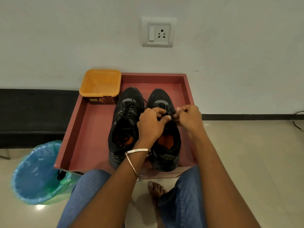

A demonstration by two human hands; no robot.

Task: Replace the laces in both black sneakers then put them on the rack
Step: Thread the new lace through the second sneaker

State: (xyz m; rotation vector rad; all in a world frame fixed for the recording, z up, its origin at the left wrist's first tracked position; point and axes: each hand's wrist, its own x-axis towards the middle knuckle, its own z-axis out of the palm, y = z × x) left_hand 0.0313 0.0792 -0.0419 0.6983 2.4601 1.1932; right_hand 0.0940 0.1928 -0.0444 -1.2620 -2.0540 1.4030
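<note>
A black lace [171, 113] is pinched by both the left hand [152, 122] and right hand [189, 115] above the right sneaker [166, 145], beside the left sneaker [125, 122] in a pink tray [88, 129]. An orange tub [100, 84] is seen empty at the tray's far-left corner.

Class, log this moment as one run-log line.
left hand: pinches black lace | right hand: pinches lace | right sneaker: lacing | left sneaker: laced | pink tray

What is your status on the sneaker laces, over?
Left hand and right hand both pinching black lace over right sneaker. Left sneaker laced. Both in pink tray. Nothing obstructing.
</note>
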